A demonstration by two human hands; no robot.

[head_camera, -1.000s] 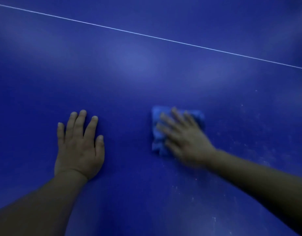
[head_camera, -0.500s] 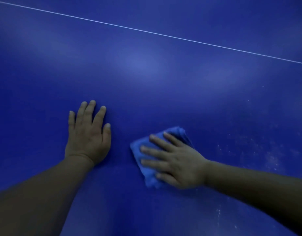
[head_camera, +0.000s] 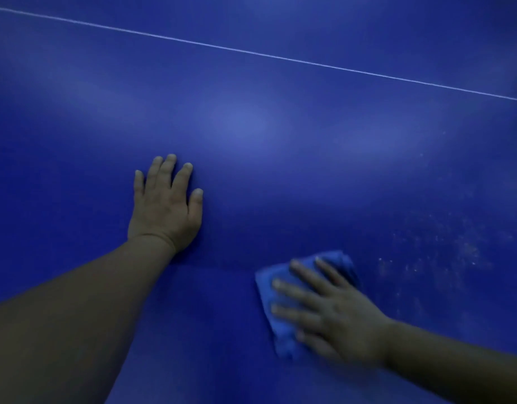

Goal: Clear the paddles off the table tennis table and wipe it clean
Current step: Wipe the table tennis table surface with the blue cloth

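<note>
The blue table (head_camera: 251,126) fills the whole picture. A thin white line (head_camera: 280,57) runs across its far part, slanting down from the left to the right.

A blue cloth (head_camera: 269,290) lies flat on the table at the lower right, folded into a small pad. Its long side runs from the far right corner down toward the near edge, tilted a little to the left. The right hand (head_camera: 336,316) lies on top of the cloth and presses it down. Its fingers are straight and spread apart, and they point to the upper left. The hand looks a bit blurry.

The left hand (head_camera: 164,208) rests flat on the bare table, well apart from the cloth, up and to the left of it. Its fingers are straight, close together, and point away from the person. It holds nothing.

Pale dusty specks (head_camera: 443,252) sit on the table to the right of the cloth.

Half a second ago the cloth and the right hand were closer to the left hand and higher up in the picture. Now they are lower and more to the right, nearer to the person. A full second ago the cloth was farther away still, level with the left hand's fingers. The left hand lies flat on the table just as before.
</note>
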